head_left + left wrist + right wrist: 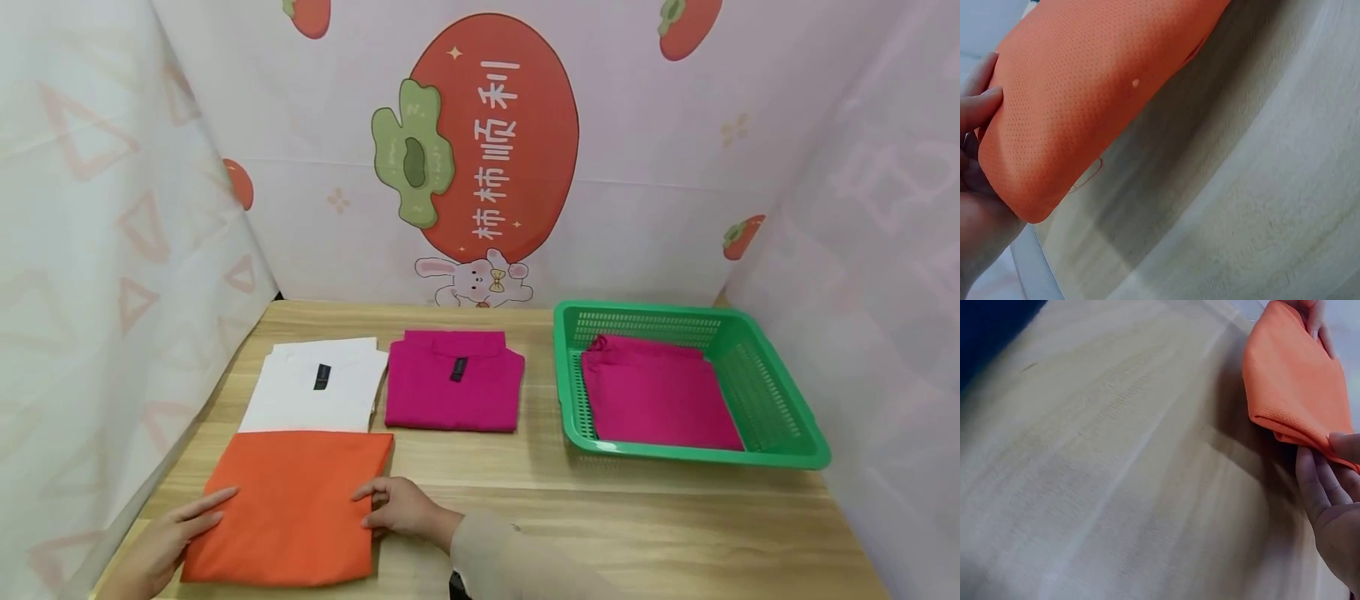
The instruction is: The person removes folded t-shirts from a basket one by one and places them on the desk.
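Observation:
A folded orange garment (288,508) of dotted mesh fabric is held between my two hands at the near left of the table. My left hand (168,533) grips its left edge, with digits on top and the palm below in the left wrist view. On the opposite edge, my right hand (1341,494) pinches the layers, thumb above and fingers underneath. In the right wrist view the fabric (1294,381) stands off the wood, casting a shadow. Its far edge overlaps a folded white shirt (300,400) with a dark neck label.
A folded magenta shirt (453,392) lies right of the white one. At the back right stands a green plastic basket (780,392) holding a folded magenta garment (660,396). Printed cloth walls (637,167) border the wooden table (600,525) at the back and sides.

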`<state>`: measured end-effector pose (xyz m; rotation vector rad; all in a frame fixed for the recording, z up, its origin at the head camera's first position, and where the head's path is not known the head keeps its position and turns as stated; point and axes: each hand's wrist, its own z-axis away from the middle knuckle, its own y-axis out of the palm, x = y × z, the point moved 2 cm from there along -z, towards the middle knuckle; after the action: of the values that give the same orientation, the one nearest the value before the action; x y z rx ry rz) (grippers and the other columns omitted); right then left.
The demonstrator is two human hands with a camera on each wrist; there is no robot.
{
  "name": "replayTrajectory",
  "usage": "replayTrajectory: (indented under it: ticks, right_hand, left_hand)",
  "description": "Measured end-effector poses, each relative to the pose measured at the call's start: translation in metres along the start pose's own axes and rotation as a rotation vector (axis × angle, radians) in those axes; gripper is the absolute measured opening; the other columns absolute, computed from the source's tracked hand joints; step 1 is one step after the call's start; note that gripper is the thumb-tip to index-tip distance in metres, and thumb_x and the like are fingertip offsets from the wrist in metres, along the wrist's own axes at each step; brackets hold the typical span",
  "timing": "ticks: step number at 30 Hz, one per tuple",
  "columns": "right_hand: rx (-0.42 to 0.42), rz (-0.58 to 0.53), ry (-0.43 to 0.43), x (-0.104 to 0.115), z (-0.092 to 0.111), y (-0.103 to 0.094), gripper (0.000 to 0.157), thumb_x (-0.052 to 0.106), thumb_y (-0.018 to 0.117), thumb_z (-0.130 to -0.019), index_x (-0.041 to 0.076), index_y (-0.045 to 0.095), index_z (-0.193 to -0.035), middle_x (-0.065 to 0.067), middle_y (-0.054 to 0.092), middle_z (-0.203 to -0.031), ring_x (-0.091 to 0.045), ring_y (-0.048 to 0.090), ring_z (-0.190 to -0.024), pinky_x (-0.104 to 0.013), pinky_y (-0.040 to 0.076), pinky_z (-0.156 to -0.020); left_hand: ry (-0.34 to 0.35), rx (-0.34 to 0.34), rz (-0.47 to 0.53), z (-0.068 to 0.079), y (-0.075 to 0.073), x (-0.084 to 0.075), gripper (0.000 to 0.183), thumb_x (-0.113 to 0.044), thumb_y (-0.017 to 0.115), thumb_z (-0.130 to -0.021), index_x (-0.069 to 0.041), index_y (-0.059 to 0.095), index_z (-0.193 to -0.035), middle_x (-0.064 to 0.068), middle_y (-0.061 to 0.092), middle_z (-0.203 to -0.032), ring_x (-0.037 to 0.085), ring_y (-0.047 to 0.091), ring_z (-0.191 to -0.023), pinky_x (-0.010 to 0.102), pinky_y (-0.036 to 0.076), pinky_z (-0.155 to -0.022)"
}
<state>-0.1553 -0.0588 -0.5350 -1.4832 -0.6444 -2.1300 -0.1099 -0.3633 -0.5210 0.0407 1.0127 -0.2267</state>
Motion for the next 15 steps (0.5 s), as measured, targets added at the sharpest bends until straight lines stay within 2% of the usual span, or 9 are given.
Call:
replayTrajectory:
  ticks: [2, 5, 6, 8, 12, 15]
  right_hand:
    - [-0.014, -0.033, 0.021, -0.007, -0.001, 0.001, 0.030, -0.013, 0.056, -0.074, 0.004, 0.062, -0.098, -0.009, 0.057, -0.070, -0.013, 0.056, -0.059, -0.035, 0.049, -0.056]
    - [-0.024, -0.066, 0.067, -0.017, -0.001, 0.000, 0.030, -0.013, 0.056, -0.074, 0.005, 0.061, -0.097, -0.007, 0.057, -0.071, -0.015, 0.057, -0.061, -0.034, 0.049, -0.056]
    - [-0.021, -0.078, 0.079, -0.019, -0.001, -0.001, 0.030, -0.014, 0.056, -0.075, 0.005, 0.061, -0.098, -0.007, 0.056, -0.071, -0.015, 0.058, -0.062, -0.035, 0.049, -0.057]
    - [-0.010, -0.105, 0.096, -0.023, -0.001, -0.002, 0.030, -0.014, 0.055, -0.075, 0.005, 0.061, -0.099, -0.005, 0.055, -0.071, -0.016, 0.058, -0.063, -0.035, 0.049, -0.058]
    - [0.014, -0.136, 0.106, -0.025, -0.003, -0.004, 0.031, -0.014, 0.054, -0.076, 0.003, 0.060, -0.100, -0.003, 0.051, -0.067, -0.015, 0.058, -0.064, -0.036, 0.049, -0.060]
    - [0.014, -0.133, 0.112, -0.025, -0.004, -0.004, 0.030, -0.014, 0.054, -0.076, 0.003, 0.061, -0.099, -0.002, 0.048, -0.063, -0.014, 0.057, -0.060, -0.035, 0.049, -0.059]
  left_hand:
    - [-0.017, -0.011, -0.023, 0.001, -0.003, 0.003, 0.033, -0.024, 0.049, -0.088, -0.037, 0.051, -0.118, 0.007, 0.034, -0.130, 0.000, 0.047, -0.094, 0.036, 0.042, -0.080]
    - [-0.050, -0.048, -0.089, 0.001, -0.004, 0.008, 0.031, -0.024, 0.050, -0.088, -0.040, 0.052, -0.114, 0.033, 0.012, -0.133, 0.020, 0.046, -0.103, 0.040, 0.042, -0.079]
    - [-0.065, -0.066, -0.100, 0.001, -0.003, 0.010, 0.030, -0.024, 0.050, -0.087, -0.040, 0.053, -0.113, 0.036, 0.007, -0.132, 0.027, 0.043, -0.105, 0.041, 0.042, -0.079]
    - [-0.081, -0.087, -0.110, 0.001, -0.002, 0.013, 0.030, -0.023, 0.051, -0.087, -0.038, 0.053, -0.113, 0.037, 0.005, -0.132, 0.037, 0.037, -0.109, 0.042, 0.041, -0.079]
    - [-0.095, -0.144, -0.150, -0.002, -0.001, 0.016, 0.029, -0.024, 0.053, -0.086, -0.035, 0.056, -0.112, 0.037, 0.013, -0.130, 0.040, 0.037, -0.109, 0.041, 0.042, -0.078]
    - [-0.079, -0.160, -0.208, -0.003, -0.001, 0.018, 0.030, -0.024, 0.054, -0.085, -0.033, 0.056, -0.113, 0.038, 0.017, -0.128, 0.043, 0.036, -0.109, 0.042, 0.042, -0.077]
